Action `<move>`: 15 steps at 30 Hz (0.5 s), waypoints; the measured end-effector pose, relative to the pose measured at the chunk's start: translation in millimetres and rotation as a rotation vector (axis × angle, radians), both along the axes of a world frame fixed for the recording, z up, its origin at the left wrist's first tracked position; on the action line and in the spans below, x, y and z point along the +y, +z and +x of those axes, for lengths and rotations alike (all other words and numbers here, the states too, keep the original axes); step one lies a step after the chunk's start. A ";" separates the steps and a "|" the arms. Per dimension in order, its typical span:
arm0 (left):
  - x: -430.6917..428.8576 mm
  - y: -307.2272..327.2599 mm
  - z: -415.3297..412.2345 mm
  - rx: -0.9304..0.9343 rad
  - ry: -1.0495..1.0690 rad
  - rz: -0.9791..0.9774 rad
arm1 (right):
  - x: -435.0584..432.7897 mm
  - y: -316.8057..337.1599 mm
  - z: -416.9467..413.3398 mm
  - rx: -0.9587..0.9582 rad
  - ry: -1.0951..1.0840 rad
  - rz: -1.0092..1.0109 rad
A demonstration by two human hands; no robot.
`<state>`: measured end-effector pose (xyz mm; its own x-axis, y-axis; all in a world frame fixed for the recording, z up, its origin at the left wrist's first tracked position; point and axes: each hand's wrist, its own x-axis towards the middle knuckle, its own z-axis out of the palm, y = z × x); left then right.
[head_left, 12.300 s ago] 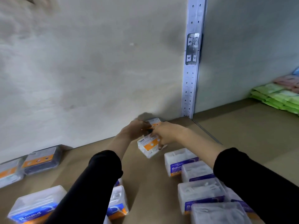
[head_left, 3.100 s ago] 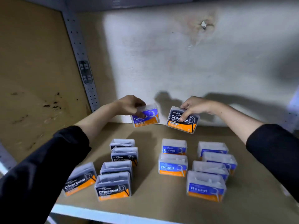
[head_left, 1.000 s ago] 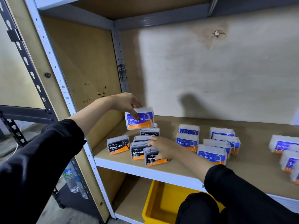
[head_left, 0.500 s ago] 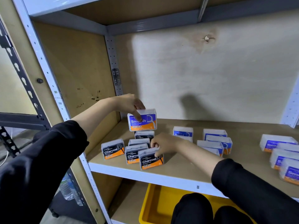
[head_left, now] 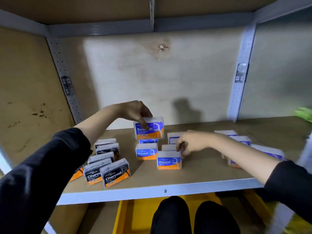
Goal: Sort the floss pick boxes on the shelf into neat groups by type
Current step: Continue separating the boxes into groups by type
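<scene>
We see the left hand (head_left: 135, 110) pinch a clear blue-and-orange Smooth box (head_left: 149, 128) mid-frame; purple-labelled boxes (head_left: 270, 152) lie far right, beyond the right hand (head_left: 190, 142), curled round a clear Round box (head_left: 168, 161).

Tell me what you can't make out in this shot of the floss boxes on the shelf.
Head view throughout.
- Right-side boxes: motion blur and the right forearm; labels unreadable.
- Rear box: the Smooth box, held by the left hand, covers most of its label.
- Far-left orange box: the left sleeve hides its name.
- Right hand: blurred; grip on the front Round box unclear.
- Green item: cut off by the right edge.
</scene>
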<state>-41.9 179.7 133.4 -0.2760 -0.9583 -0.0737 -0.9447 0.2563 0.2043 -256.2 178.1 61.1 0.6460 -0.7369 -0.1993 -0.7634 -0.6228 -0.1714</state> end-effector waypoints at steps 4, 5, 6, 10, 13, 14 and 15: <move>-16.3 -0.7 -43.0 0.046 -0.111 0.015 | 8.4 -10.1 -45.6 0.009 -0.129 0.003; -19.4 -0.7 -53.7 0.056 -0.141 0.021 | 11.1 -13.7 -55.1 0.007 -0.164 0.005; -22.1 -0.7 -64.1 0.060 -0.169 0.025 | 13.0 -18.2 -63.5 -0.002 -0.201 0.007; -31.3 -2.2 -100.0 0.068 -0.268 0.027 | 17.5 -44.0 -84.0 -0.065 -0.334 -0.005; -38.0 -6.0 -120.0 0.082 -0.318 0.029 | 19.2 -67.2 -84.6 -0.139 -0.423 0.002; -39.9 -8.1 -125.4 0.086 -0.330 0.032 | 20.1 -73.8 -82.7 -0.163 -0.451 0.012; -41.7 -10.1 -130.4 0.088 -0.339 0.035 | 21.3 -80.0 -80.4 -0.165 -0.472 0.009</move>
